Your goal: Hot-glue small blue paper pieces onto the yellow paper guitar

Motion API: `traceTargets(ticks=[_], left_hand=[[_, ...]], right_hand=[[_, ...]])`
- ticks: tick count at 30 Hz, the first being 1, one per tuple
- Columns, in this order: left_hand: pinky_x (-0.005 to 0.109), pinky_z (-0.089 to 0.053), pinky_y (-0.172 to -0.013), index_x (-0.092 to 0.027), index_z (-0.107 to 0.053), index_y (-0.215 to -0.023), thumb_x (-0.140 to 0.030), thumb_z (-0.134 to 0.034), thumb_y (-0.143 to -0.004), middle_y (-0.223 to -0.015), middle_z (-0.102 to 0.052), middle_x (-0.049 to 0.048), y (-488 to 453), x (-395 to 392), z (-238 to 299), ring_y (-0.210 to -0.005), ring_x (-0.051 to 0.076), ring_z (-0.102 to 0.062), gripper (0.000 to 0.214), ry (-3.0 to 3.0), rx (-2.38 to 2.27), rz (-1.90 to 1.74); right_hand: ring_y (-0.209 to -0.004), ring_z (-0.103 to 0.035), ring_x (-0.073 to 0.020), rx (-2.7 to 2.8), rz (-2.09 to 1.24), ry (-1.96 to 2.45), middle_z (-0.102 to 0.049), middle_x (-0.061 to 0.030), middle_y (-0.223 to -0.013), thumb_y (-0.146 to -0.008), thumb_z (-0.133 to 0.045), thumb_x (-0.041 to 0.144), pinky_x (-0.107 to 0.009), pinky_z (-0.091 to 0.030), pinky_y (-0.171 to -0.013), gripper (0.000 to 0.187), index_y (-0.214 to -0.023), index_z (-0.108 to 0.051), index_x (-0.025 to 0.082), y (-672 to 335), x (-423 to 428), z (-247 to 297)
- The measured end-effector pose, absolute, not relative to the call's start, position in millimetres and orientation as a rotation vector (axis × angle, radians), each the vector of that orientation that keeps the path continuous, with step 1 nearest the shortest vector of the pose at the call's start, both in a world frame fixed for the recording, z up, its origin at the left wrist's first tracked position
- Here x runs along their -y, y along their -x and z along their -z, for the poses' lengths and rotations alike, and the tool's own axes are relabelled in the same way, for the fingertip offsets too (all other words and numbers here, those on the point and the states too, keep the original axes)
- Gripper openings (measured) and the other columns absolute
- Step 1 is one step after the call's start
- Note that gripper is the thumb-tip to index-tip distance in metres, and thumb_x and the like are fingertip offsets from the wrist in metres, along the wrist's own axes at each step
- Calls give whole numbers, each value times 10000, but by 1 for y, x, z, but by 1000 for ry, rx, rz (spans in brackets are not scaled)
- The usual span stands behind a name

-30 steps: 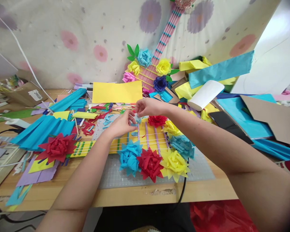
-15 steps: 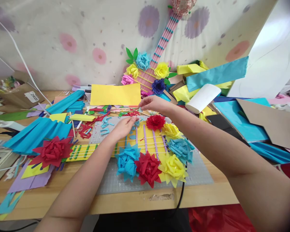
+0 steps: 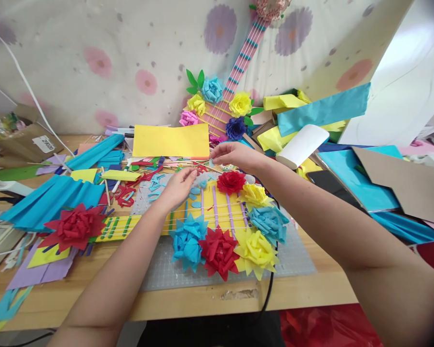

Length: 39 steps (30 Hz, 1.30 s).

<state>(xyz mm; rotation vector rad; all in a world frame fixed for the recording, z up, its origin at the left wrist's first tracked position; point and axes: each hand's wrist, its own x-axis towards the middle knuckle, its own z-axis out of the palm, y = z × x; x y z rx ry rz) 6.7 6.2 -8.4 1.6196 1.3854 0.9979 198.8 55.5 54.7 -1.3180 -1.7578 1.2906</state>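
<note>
Left hand curled and right hand loosely bent, any grip on something unclear, hover near the far edge of the flower-trimmed yellow paper guitar on the grey gridded mat, where a careless dip could knock the light-blue paper ovals askew.

Your left arm hid some of the yellow guitar, and anything your right hand pinched was too small to tell.

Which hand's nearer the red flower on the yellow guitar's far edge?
Right. The right hand is just above the red flower in view; the left hand is farther off, to its left.
</note>
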Motion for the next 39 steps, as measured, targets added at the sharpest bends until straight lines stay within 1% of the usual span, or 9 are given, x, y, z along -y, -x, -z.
traceTargets(ticks=[6, 11, 14, 17, 20, 25, 27, 33, 39], left_hand=[[256, -441, -670, -197, -569, -911, -267, -601, -755, -707, -542, -29, 1, -9, 6, -668, 128, -542, 174, -1643, -1493, -1151], [254, -460, -646, -193, -539, -868, -170, -656, -651, -690, -484, -49, 10, -11, -1, -630, 107, -537, 247, -1584, -1485, -1131], [267, -502, -632, -196, -542, -984, -143, -690, -591, -833, -552, -14, 8, -6, -5, -689, 123, -606, 423, -1510, -1369, -1038], [274, -540, -639, -216, -530, -1115, -146, -706, -572, -1189, -547, 75, 6, -2, -8, -920, 187, -638, 576, -1525, -1231, -997], [292, -566, -664, -229, -513, -1204, -195, -686, -635, -1374, -468, 105, 9, -1, -9, -1053, 223, -607, 596, -1561, -1145, -962], [395, -518, -914, -190, -562, -1196, -212, -602, -750, -1175, -643, 99, 10, -6, -1, -1081, 222, -617, 449, -1647, -1316, -973], [406, -474, -981, -179, -571, -1207, -234, -569, -788, -1195, -652, 107, 4, -7, 6, -1120, 225, -609, 423, -1659, -1336, -947], [398, -383, -1075, -179, -493, -1335, -310, -473, -881, -1304, -610, 122, -18, -1, 18, -1262, 228, -522, 473, -1685, -1362, -828], [390, -418, -1026, -186, -464, -1336, -359, -427, -907, -1221, -646, 109, -18, 3, 10, -1183, 215, -570, 464, -1752, -1350, -749]], right_hand=[[-605, -529, -78, 1733, -1324, 1311, -637, 9, -656, -636, -677, 55, -203, -411, -572, 124, -704, -670, 158, -206, -55, -51], [-602, -525, -74, 1715, -1337, 1313, -645, 8, -665, -634, -680, 54, -200, -404, -562, 128, -719, -675, 149, -207, -52, -50], [-594, -517, -73, 1700, -1337, 1324, -646, 9, -657, -629, -675, 46, -202, -402, -564, 133, -712, -670, 149, -206, -51, -51], [-587, -512, -71, 1664, -1333, 1318, -641, 8, -656, -628, -679, 52, -199, -397, -555, 130, -714, -660, 147, -205, -50, -51], [-570, -495, -63, 1658, -1317, 1276, -626, 12, -655, -638, -683, 74, -192, -383, -533, 119, -726, -652, 149, -205, -48, -51], [-583, -518, -69, 1697, -1248, 1308, -631, 11, -665, -657, -668, 81, -191, -410, -553, 109, -733, -634, 152, -202, -48, -51], [-603, -545, -80, 1731, -1211, 1341, -632, 11, -658, -659, -658, 71, -202, -440, -589, 112, -728, -625, 152, -202, -50, -47], [-714, -609, -133, 1957, -797, 1545, -673, -23, -752, -674, -661, 105, -251, -468, -666, 120, -785, -653, 148, -216, -68, -29], [-765, -643, -147, 2025, -800, 1558, -699, -46, -806, -706, -658, 110, -247, -488, -696, 132, -833, -667, 144, -215, -68, -26]])
